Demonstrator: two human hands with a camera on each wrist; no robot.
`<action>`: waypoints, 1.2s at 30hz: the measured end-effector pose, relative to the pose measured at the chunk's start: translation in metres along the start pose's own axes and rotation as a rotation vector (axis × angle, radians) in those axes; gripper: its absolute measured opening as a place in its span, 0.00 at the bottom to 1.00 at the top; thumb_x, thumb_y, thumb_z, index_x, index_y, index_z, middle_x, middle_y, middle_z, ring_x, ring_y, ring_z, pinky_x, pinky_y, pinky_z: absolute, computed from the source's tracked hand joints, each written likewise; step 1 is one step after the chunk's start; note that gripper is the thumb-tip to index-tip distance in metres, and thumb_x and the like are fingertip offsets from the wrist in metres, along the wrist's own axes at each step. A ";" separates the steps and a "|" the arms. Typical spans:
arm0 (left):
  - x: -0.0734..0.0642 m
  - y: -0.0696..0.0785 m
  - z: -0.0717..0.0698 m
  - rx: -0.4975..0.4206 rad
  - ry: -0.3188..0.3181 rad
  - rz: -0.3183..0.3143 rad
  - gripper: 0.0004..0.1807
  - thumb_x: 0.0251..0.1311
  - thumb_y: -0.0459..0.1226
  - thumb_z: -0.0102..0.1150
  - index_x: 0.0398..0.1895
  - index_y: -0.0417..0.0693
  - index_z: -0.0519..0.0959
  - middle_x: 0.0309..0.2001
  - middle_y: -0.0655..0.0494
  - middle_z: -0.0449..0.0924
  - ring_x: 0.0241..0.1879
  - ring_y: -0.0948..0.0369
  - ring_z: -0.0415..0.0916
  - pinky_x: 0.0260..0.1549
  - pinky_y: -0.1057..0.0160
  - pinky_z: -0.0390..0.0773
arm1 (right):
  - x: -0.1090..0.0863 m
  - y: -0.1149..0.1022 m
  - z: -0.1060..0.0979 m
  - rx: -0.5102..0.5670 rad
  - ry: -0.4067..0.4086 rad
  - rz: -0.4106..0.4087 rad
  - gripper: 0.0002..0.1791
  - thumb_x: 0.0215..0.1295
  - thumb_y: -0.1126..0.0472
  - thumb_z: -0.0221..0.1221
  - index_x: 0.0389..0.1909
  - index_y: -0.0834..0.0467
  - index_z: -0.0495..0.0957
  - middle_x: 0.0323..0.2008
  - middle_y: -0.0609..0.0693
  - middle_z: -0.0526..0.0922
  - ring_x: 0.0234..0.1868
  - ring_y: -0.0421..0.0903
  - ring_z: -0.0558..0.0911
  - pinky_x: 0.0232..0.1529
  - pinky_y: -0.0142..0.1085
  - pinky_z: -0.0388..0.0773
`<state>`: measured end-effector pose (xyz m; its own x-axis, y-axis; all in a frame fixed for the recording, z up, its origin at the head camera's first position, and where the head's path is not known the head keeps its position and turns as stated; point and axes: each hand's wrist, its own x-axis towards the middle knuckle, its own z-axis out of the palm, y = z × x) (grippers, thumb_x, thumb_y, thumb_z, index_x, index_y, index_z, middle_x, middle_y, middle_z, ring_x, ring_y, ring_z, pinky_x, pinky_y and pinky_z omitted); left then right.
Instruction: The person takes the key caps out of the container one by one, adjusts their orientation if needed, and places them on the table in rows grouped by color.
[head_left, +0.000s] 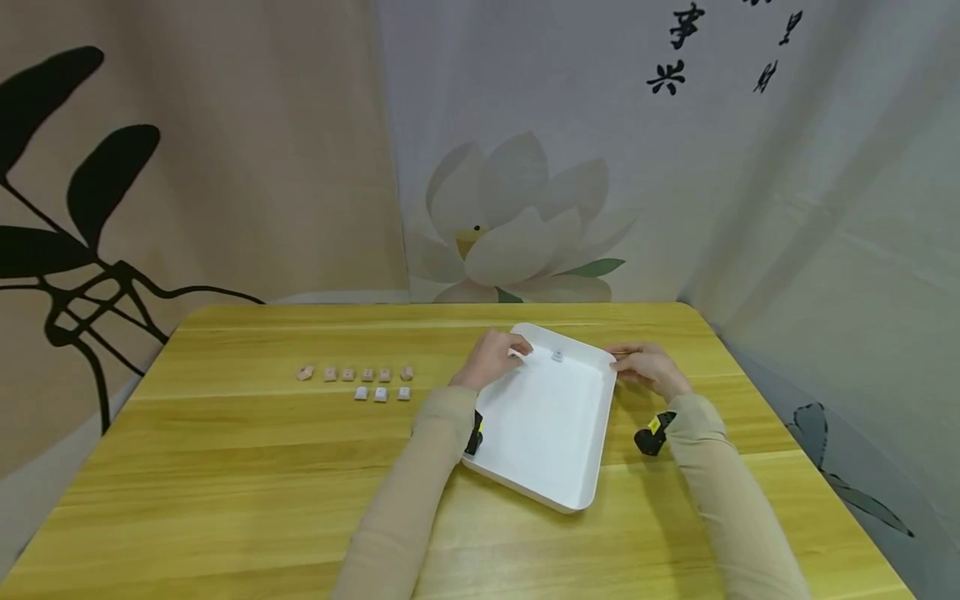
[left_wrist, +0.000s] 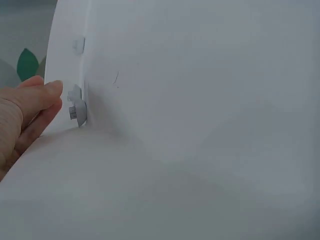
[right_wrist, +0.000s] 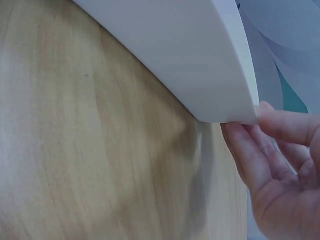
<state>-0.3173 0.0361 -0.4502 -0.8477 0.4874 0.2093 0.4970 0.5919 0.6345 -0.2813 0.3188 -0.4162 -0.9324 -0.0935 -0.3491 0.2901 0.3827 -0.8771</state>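
Observation:
My right hand (head_left: 648, 367) pinches the far right corner of a shallow white tray (head_left: 540, 433), with the thumb at the rim and fingers beneath, as the right wrist view shows. The tray lies turned at an angle. My left hand (head_left: 491, 358) reaches over its far left corner, fingers bent inward, and nothing shows in its grasp. Just past those fingertips, small white pieces that look like keycaps (left_wrist: 79, 111) lie along the wall, and another keycap (left_wrist: 78, 45) is farther along. In the head view one keycap (head_left: 557, 356) shows by the far wall; the left hand hides the others.
Left of the tray, a row of beige keycaps (head_left: 367, 375) lies on the wooden table (head_left: 262, 483), with a shorter row of white keycaps (head_left: 381, 395) in front. A printed curtain (head_left: 300, 167) hangs behind the table's far edge.

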 end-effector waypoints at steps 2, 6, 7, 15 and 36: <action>0.001 -0.001 0.000 0.024 -0.014 -0.007 0.13 0.56 0.28 0.63 0.45 0.44 0.83 0.46 0.51 0.85 0.50 0.57 0.81 0.50 0.63 0.79 | 0.000 0.000 0.000 0.001 0.002 -0.001 0.28 0.67 0.69 0.53 0.67 0.70 0.61 0.64 0.67 0.67 0.39 0.34 0.81 0.47 0.29 0.80; 0.003 -0.002 0.002 0.184 -0.019 0.015 0.14 0.59 0.29 0.59 0.47 0.50 0.84 0.47 0.55 0.85 0.49 0.59 0.82 0.49 0.63 0.79 | -0.001 0.000 -0.001 0.009 0.012 0.006 0.28 0.66 0.69 0.54 0.66 0.69 0.62 0.59 0.62 0.73 0.37 0.34 0.82 0.47 0.30 0.81; 0.003 -0.001 0.002 0.237 -0.015 0.027 0.14 0.60 0.29 0.58 0.47 0.51 0.84 0.46 0.56 0.86 0.48 0.60 0.82 0.50 0.62 0.79 | -0.001 0.000 -0.001 0.011 0.014 0.005 0.28 0.66 0.69 0.54 0.66 0.69 0.62 0.57 0.60 0.75 0.37 0.34 0.82 0.47 0.30 0.81; 0.003 0.001 0.005 0.380 0.020 0.054 0.14 0.61 0.29 0.57 0.45 0.53 0.86 0.43 0.57 0.87 0.43 0.61 0.83 0.46 0.64 0.80 | 0.000 0.001 -0.001 0.018 0.013 0.002 0.28 0.66 0.69 0.54 0.66 0.69 0.63 0.51 0.51 0.79 0.35 0.34 0.82 0.46 0.31 0.81; 0.002 0.006 -0.002 -0.037 -0.077 0.015 0.14 0.58 0.27 0.59 0.48 0.41 0.81 0.46 0.50 0.84 0.49 0.56 0.79 0.52 0.62 0.78 | 0.000 0.002 0.000 -0.002 0.022 0.005 0.27 0.66 0.69 0.54 0.65 0.70 0.63 0.54 0.57 0.78 0.36 0.34 0.81 0.46 0.30 0.81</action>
<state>-0.3164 0.0391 -0.4449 -0.8228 0.5449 0.1618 0.5011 0.5609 0.6590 -0.2812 0.3199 -0.4180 -0.9354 -0.0718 -0.3462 0.2941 0.3854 -0.8746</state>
